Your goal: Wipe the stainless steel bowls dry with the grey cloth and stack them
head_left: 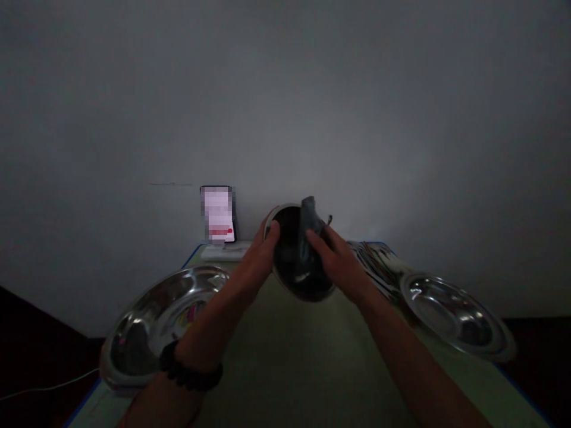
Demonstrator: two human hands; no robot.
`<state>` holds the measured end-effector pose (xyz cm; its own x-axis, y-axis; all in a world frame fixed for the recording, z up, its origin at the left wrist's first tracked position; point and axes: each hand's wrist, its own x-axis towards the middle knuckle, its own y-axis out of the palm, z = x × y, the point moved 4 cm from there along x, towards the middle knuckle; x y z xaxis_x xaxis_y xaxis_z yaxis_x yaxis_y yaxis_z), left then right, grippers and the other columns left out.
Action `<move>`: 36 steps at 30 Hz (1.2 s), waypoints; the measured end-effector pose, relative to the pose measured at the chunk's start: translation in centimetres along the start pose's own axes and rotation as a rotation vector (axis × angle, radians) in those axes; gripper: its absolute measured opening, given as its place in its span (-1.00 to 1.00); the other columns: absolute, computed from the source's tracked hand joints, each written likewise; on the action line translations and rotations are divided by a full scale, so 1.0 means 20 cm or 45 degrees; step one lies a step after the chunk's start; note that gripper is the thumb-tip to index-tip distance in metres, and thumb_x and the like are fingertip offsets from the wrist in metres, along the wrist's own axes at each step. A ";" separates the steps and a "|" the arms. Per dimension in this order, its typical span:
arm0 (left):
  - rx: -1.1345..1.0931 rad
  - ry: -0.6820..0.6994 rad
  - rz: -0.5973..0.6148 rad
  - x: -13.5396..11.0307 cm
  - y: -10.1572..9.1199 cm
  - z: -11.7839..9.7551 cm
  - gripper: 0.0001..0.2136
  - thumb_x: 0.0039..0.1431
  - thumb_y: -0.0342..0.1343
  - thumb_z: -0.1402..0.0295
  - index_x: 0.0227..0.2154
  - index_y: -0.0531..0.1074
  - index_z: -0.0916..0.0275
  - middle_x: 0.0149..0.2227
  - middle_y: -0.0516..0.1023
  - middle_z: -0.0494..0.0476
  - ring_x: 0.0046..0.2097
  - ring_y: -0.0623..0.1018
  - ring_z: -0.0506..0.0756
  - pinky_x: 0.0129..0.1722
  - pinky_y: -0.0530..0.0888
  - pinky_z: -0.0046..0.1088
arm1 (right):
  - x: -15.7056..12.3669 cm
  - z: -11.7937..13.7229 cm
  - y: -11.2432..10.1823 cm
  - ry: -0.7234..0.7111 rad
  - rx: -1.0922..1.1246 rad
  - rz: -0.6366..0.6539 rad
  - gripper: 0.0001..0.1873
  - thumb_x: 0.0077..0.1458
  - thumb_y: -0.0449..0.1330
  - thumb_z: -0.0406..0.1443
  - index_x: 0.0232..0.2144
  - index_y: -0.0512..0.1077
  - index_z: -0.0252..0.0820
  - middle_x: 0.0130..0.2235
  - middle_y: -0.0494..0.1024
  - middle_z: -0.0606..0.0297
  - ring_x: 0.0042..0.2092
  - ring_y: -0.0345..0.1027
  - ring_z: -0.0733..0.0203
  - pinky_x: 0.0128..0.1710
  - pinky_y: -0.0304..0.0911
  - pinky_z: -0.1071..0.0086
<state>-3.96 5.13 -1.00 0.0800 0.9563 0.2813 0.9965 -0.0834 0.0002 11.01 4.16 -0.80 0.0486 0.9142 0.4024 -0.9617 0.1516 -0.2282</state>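
Observation:
Above the middle of the table, my left hand (263, 244) is closed on the left rim of a round metal bowl (285, 252), its thumb over the edge. The bowl is tilted so its dark inside faces me. My right hand (332, 252) is closed around a grey, cloth-like piece (307, 217) that stands up across the bowl's opening. Blur and dim light hide its exact kind. The fingers of my right hand are partly hidden behind the bowl's right side. A small dark loop or tip sticks out by that hand.
A large shiny basin (129, 351) with something colourful at its bottom stands left on the green table (307, 368). To the right lie several utensils (379, 264) and a second metal basin (464, 321). A lit phone (218, 211) stands upright near the wall, above a white object (223, 252).

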 end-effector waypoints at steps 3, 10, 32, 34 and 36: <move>0.123 0.072 -0.032 -0.01 0.05 0.00 -0.48 0.27 -0.15 -0.07 0.16 0.31 0.04 0.26 0.33 0.14 0.32 0.21 0.21 0.31 0.07 -0.15 | -0.02 -0.04 0.11 -0.061 0.070 0.115 -0.42 0.23 -0.13 0.02 0.05 0.36 -0.22 0.18 0.38 0.07 0.26 0.16 0.09 0.31 -0.06 0.14; 0.192 0.040 -0.094 -0.03 0.07 0.02 -0.45 0.27 -0.21 -0.09 0.15 0.30 0.11 0.22 0.35 0.23 0.29 0.24 0.22 0.30 0.07 -0.12 | -0.08 -0.03 0.20 -0.359 0.021 0.466 -0.50 0.29 -0.14 -0.16 0.21 0.23 -0.10 0.25 0.31 0.20 0.34 0.03 0.17 0.36 -0.14 0.14; 0.253 0.338 -0.282 -0.06 -0.03 -0.14 -0.52 0.28 -0.10 -0.02 0.13 0.39 0.08 0.20 0.42 0.12 0.24 0.34 0.24 0.25 0.22 -0.13 | -0.02 -0.17 0.02 -0.344 -0.955 0.066 -0.20 0.21 0.03 -0.26 0.32 -0.17 -0.65 0.39 -0.31 -0.28 0.41 -0.51 -0.18 0.34 -0.16 -0.08; 0.240 0.244 -0.164 -0.07 -0.01 -0.12 -0.53 0.26 -0.08 -0.03 0.11 0.41 0.03 0.17 0.46 0.10 0.24 0.34 0.25 0.25 0.22 -0.11 | 0.04 -0.22 -0.03 -0.414 -0.802 -0.022 -0.14 0.15 0.10 -0.28 0.32 -0.19 -0.62 0.39 -0.30 -0.28 0.42 -0.51 -0.16 0.35 -0.17 -0.07; 0.207 0.152 -0.018 -0.07 0.01 -0.10 -0.56 0.24 -0.04 -0.03 0.07 0.45 0.00 0.12 0.51 0.09 0.22 0.38 0.28 0.22 0.26 -0.08 | 0.07 -0.23 -0.08 -0.485 -0.704 -0.071 -0.17 0.13 0.14 -0.27 0.32 -0.10 -0.50 0.38 -0.12 -0.22 0.42 -0.35 -0.12 0.35 -0.15 -0.06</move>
<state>-3.94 3.16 0.61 0.0724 0.9161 0.3943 0.9890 -0.0148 -0.1472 13.84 7.01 -3.90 -0.1018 0.7186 0.6879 -0.6761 0.4573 -0.5777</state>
